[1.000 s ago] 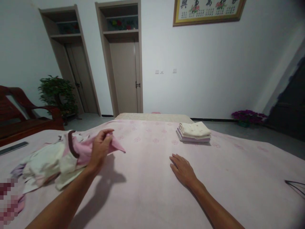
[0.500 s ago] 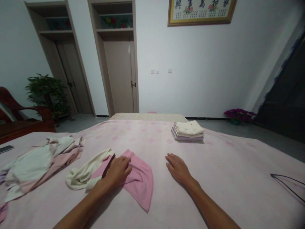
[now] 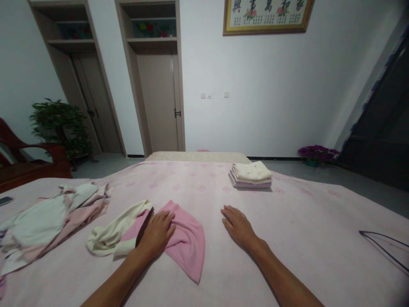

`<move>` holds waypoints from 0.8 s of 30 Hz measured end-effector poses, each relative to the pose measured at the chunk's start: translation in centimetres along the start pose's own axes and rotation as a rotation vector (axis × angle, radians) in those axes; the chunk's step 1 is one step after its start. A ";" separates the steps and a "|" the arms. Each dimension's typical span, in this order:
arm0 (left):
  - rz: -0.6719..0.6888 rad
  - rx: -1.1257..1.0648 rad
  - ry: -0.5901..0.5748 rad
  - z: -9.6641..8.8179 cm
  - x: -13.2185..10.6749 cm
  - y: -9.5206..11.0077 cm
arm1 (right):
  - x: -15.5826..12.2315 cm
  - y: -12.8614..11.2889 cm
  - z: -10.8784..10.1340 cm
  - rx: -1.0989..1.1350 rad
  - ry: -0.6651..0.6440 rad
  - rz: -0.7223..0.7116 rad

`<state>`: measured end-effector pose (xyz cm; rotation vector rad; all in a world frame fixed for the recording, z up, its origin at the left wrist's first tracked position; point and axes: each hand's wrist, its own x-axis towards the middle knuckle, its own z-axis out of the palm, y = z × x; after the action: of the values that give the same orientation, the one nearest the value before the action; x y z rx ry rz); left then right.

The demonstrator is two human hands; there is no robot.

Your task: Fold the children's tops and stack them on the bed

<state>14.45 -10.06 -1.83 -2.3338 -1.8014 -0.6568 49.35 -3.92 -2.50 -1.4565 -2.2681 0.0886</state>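
Note:
My left hand (image 3: 159, 230) lies flat, fingers loosely apart, on a pink and cream garment (image 3: 188, 238) with a dark brown band. The garment's pink part spreads to the right of the hand, and its cream part (image 3: 107, 238) lies bunched to the left. What kind of garment it is I cannot make out. On the bare bed cover to the right rests my right hand (image 3: 237, 226), palm down with fingers stretched out, holding nothing. Beyond it sits a neat stack of folded cloths (image 3: 251, 175), cream on top and lilac below.
A loose pile of white and pink clothes (image 3: 47, 226) lies at the left, with a phone (image 3: 5, 200) near the edge. A black cord-like loop (image 3: 380, 243) is at the right. The pink flowered cover (image 3: 287, 243) spreads beneath everything.
The view has shifted slightly. Both hands and the garment stay in nearly the same places on the cover.

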 end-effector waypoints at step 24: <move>0.103 -0.107 0.140 -1.6 -0.4 0.9 | -0.1 0.0 0.3 -0.010 -0.001 -0.008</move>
<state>14.82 -11.28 -0.41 -2.3625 -1.6139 -0.8975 49.29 -3.97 -2.77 -1.4523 -2.2784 0.0757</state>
